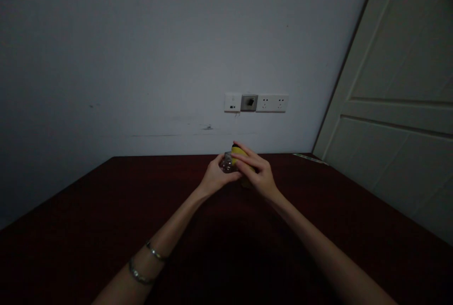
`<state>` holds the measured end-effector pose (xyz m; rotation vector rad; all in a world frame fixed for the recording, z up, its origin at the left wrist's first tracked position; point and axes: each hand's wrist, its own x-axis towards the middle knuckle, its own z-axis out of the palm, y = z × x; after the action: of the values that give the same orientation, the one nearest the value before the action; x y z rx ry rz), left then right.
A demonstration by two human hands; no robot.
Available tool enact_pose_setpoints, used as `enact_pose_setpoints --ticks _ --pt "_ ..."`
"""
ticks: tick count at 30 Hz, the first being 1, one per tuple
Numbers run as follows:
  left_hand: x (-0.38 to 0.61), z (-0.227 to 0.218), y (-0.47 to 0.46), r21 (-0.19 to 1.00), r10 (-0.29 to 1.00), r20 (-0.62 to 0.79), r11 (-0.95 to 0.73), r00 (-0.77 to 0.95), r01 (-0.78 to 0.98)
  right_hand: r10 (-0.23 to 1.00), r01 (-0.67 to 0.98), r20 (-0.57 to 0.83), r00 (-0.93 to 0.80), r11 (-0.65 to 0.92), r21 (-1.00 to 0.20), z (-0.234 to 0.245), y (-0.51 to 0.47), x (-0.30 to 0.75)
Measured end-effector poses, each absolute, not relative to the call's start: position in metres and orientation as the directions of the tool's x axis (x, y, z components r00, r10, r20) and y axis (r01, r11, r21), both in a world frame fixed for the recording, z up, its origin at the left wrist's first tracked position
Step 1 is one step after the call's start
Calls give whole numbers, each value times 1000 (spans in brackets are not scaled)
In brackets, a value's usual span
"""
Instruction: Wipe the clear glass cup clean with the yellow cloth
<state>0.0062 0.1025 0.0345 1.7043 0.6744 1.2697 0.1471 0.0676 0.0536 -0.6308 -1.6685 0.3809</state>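
Both hands meet above the far part of the dark red table. My left hand (216,176) is closed around a small clear, shiny container (227,162), partly hidden by the fingers and thumb. My right hand (261,176) grips a yellow object with a dark top (238,150), its fingers wrapped over the front and side. The yellow object is right beside the clear container and appears to touch it. What kind of thing the yellow object is cannot be made out in the dim light. Two bracelets (140,273) circle my left forearm.
The dark red table (106,210) reaches back to a pale wall (159,59) with scuff marks. Sockets and a switch panel (272,103) are set in the wall above it. A panelled door (399,106) stands along the right side. A pale strip (309,157) lies at the far right corner.
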Motion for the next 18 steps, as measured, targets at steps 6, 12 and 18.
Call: enact_pose_setpoints --ticks 6,12,18 --pt "6 33 102 846 789 526 -523 318 -101 592 191 804 -51 796 -574 51 72 147" --pt "6 29 103 800 757 562 -600 334 14 571 213 818 -77 810 -546 51 77 154" --pt "1 31 103 805 758 561 -593 333 -7 512 278 832 -213 848 -451 52 67 150"
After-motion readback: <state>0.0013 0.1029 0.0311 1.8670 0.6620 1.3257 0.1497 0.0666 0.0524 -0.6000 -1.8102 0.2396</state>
